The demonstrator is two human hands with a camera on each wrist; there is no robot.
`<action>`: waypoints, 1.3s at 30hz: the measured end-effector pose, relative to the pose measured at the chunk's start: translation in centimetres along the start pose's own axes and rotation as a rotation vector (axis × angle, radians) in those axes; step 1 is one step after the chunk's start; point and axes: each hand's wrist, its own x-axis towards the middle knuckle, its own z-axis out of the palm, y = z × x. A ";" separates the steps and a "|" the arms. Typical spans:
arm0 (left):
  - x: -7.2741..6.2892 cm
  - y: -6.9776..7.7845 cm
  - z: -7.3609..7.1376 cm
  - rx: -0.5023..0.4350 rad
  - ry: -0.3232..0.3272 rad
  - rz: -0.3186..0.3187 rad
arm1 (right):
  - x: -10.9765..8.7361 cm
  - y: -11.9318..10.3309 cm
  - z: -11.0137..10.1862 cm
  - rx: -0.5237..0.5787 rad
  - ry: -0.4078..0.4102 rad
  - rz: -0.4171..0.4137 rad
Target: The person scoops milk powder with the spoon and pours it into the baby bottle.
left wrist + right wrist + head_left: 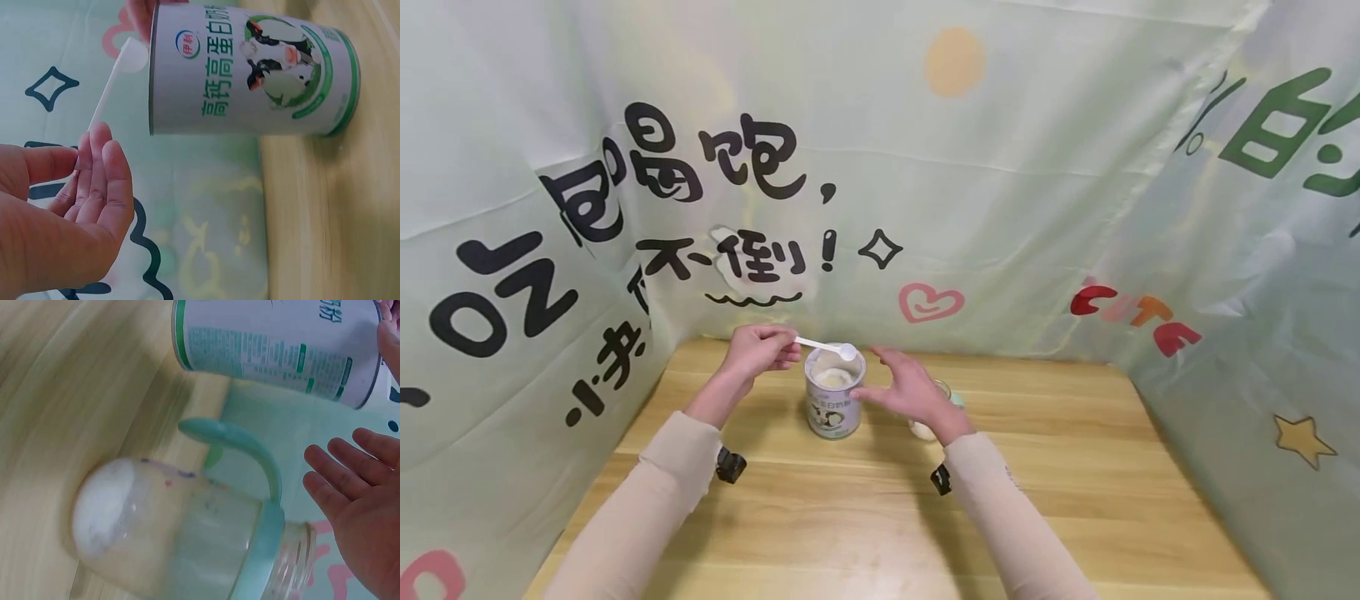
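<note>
My left hand (760,348) pinches the handle of a white plastic measuring scoop (847,352) between thumb and fingers. The scoop's bowl is over the mouth of an uncovered milk powder can (833,417), upright on the table. Pale powder (833,378) shows inside. My right hand (913,390) is at the can's right side, fingers extended and thumb at the rim. Beneath that hand stands a clear baby bottle (187,525), its mouth uncovered, with a mint-green collar and handle (231,434). White powder (103,506) fills the bottle's bottom.
The wooden table (820,517) ends at a printed fabric backdrop (1000,208) behind the can, with more fabric at both sides. Small black wrist devices (731,465) are worn at both sleeves.
</note>
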 end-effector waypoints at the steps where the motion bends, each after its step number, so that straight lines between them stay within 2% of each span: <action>1: 0.0 0.0 -0.1 0.002 0.003 0.001 | 0.1 -0.1 0.1 0.002 0.002 -0.002; 9: -0.6 0.1 -0.6 0.020 0.023 0.024 | 0.9 -0.8 1.3 0.012 -0.013 -0.009; 13: -0.7 -0.1 -0.3 0.049 0.033 0.054 | 1.1 -1.0 1.7 0.012 -0.021 -0.003; 22: -0.8 -0.2 0.2 0.223 0.042 0.076 | 1.2 -1.4 2.1 0.003 -0.039 0.016; 31: -0.9 -0.3 0.4 0.377 0.015 0.192 | 1.4 -1.3 2.1 -0.005 -0.038 0.008; 34: -0.8 -0.5 0.5 0.471 0.009 0.264 | 1.4 -1.3 2.1 -0.001 -0.040 0.007; 39: -0.7 -0.7 0.8 0.575 0.002 0.370 | 1.3 -1.3 2.0 0.012 -0.042 -0.002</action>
